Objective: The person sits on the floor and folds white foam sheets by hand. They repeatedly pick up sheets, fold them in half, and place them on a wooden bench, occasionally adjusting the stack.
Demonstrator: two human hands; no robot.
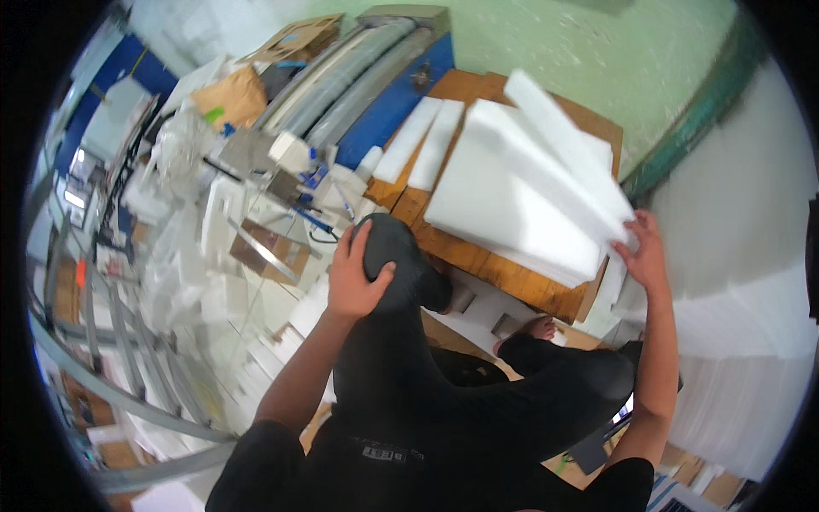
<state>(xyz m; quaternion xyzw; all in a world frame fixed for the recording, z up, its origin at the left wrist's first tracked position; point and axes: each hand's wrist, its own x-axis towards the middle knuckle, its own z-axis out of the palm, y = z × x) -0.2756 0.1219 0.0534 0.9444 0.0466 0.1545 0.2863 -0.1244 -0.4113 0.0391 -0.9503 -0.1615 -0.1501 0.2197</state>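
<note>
My left hand (354, 280) rests on my raised, black-clad knee, fingers spread and nothing in them. With my right hand (644, 253) I grip the near right end of a long white foam bar (570, 143). The bar lies tilted over a stack of white foam sheets (486, 192), its far end sticking up toward the wall. Under the stack is a low wooden table (531, 284). Two narrow foam strips (409, 142) lie side by side on the table, left of the stack. My right fingertips are somewhat blurred.
Wrapped rolls (354, 72) lie beside a blue panel (363, 132) at the back. Tools, plastic bags (179, 145) and foam scraps clutter the left floor. A grey metal rail (128, 410) curves along the lower left. Large white foam sheets (734, 222) stand at the right.
</note>
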